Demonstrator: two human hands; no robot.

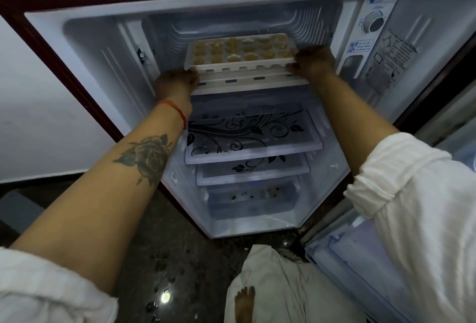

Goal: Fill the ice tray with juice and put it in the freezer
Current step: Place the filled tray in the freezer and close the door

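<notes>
A white ice tray (pixel 239 63) with several cells of yellow juice sits level at the mouth of the freezer compartment (pixel 231 23), at the top of the open fridge. My left hand (pixel 176 83) grips the tray's near left corner. My right hand (pixel 313 61) grips its right end. The tray rests just above the compartment's white front ledge (pixel 247 85), most of its length inside the opening. Both forearms stretch up from the bottom of the view.
Below the freezer are two glass shelves with black floral print (pixel 252 137) and a clear drawer (pixel 252 201). A thermostat dial (pixel 374 23) sits on the right wall. The open fridge door (pixel 386 258) stands at the right. Droplets speckle the dark floor (pixel 164 271); a bare foot (pixel 244 302) is below.
</notes>
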